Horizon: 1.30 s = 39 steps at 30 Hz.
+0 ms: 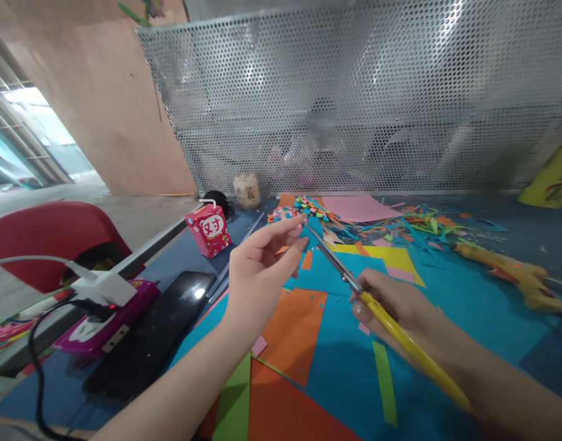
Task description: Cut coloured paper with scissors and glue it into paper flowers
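My left hand (pixel 274 251) is raised over the papers, its thumb and fingertips close together in a pinch. Blue paper shows at the fingertips, but I cannot tell whether it is held or lies behind them. In my right hand (pixel 400 306) is a pair of scissors (pixel 384 321) with long yellow handles. The blades point up and left, their tips close to my left fingertips, and look nearly closed. Beneath both hands lie blue paper (pixel 345 367), orange paper (pixel 294 331) and a green strip (pixel 385 383). Small multicoloured paper cuttings (pixel 315 208) are heaped just beyond my left fingertips.
A yellow glue gun (pixel 515 275) lies at the right. Loose paper strips (pixel 432 223) and pink paper (pixel 358 208) are at the back before a perforated metal panel (pixel 354 104). On the left are a red drink box (pixel 208 229), a phone (pixel 152 334) and a purple power strip (pixel 108 324).
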Available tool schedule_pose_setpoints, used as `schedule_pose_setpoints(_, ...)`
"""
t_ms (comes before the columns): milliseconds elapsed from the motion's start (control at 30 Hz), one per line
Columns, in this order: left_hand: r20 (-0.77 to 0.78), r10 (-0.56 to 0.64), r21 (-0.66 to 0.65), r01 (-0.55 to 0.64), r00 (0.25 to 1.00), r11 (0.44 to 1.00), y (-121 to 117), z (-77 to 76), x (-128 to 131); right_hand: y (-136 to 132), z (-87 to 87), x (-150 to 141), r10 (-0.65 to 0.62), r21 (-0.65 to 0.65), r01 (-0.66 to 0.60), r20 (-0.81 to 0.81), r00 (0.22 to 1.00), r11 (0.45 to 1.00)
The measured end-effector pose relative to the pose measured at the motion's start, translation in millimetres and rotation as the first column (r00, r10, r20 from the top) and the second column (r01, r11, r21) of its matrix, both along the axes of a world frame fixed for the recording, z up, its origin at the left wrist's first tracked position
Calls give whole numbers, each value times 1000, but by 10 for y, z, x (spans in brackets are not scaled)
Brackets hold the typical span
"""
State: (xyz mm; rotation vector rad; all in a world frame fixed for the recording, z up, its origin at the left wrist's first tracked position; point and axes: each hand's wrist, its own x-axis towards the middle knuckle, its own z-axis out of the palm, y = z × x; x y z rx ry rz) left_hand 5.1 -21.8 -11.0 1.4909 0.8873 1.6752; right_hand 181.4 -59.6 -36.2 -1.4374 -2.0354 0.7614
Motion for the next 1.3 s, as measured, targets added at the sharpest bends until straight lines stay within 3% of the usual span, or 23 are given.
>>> schedule_pose_setpoints(333,-32,23,10,-23,999,1000,6,19,-4,-13,53,-4,3,-40,-6,-66,998,999)
schedule_pose_setpoints(767,19,-13,-33,14,1000,999,-4,46,-8,30,-26,-7,17,-38,-23,-152,988,999)
schedule_pose_setpoints(1067,31,-45,-52,47,998,998,13,13,-14,-14,118,-54,-3,-59,-6,-146,989,998)
schedule_pose_setpoints(1300,66,-68,-135,77,996,988,12,8,-3,-16,128,-56,-16,-78,1,-193,981,997)
